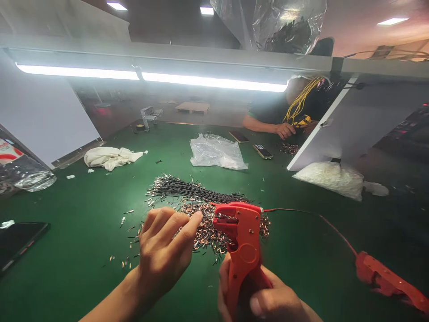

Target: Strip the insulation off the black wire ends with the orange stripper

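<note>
A red wire stripper (248, 241) stands upright in my right hand (271, 290), which is wrapped round its handles. My left hand (167, 246) is left of the tool's jaws, its thumb and index finger pinched on a thin black wire (208, 217) that reaches toward the jaws. Behind both hands lies a bundle of black wires (191, 190) with metal ends at the left. Under the jaws and around my fingertips spreads a pile of copper and black wire scraps (214, 237).
A second red tool (390, 279) lies at the right on the green table (301, 250). Farther back are a clear plastic bag (217, 152), phones (262, 151), a white cloth (112, 157) and a bag of white parts (330, 178). Across the table, a person's hand (286, 130) is near yellow wires.
</note>
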A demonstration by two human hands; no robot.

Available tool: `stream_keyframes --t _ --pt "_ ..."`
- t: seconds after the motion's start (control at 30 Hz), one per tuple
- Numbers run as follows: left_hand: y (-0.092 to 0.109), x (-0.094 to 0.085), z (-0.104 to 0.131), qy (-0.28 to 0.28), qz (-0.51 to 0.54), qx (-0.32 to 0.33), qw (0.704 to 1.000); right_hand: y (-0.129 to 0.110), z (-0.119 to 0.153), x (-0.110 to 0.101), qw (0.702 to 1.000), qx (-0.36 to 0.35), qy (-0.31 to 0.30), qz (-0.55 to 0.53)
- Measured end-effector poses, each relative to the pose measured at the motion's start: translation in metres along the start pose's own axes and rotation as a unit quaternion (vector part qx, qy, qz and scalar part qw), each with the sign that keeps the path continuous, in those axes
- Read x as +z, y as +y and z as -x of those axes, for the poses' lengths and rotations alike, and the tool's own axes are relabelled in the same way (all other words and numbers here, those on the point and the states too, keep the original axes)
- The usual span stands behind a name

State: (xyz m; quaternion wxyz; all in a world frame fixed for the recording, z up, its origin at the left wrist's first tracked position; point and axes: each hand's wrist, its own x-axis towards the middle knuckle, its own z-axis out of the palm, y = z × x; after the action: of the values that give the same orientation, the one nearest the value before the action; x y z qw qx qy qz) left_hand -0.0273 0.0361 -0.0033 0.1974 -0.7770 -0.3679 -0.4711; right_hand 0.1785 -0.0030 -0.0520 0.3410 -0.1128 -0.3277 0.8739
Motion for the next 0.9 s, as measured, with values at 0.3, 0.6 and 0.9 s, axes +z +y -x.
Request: stream_keyframes --t 0.3,0.6,0.9 --pt "-0.002 -0.002 0.001 -0.003 -0.011 0.016 1.0 0.012 -0.006 -0.008 0.999 -0.044 0.023 0.012" --pt "0.0 0.001 -0.003 -0.051 -0.03 -0.014 0.998 0.021 -0.008 -0.004 0.998 -0.051 0.039 0.008" --pt "-0.003 0.005 -0.001 -0.095 0.018 -0.037 0.995 0.022 -0.006 -0.009 0.999 -0.022 0.031 -0.026"
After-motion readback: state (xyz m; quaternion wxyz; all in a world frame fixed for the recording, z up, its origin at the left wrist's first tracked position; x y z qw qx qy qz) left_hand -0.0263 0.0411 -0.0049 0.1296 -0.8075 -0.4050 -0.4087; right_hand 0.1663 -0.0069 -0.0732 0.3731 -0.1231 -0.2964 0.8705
